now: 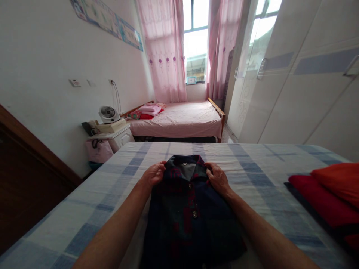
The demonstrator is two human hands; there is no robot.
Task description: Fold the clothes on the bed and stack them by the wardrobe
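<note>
Holding a dark buttoned shirt (193, 224) front up, with its long axis running straight away from the body, collar (171, 170) at the far end. Gripping the collar's left side in the closed fingers of the left hand (153, 174), its right side in those of the right hand (219, 180). Reaching about equally far with both. Resting the shirt on a checked sheet (117, 201), with folded clothes (328, 201) off to the right.

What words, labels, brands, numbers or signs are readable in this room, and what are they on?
None can be read.
Long, blue-edged rectangular wall poster: too blurred.
Small pale neck label in the dark blue-and-red collared fabric shirt: too small.
Light-blue rectangular clock-like object: too small.
</note>
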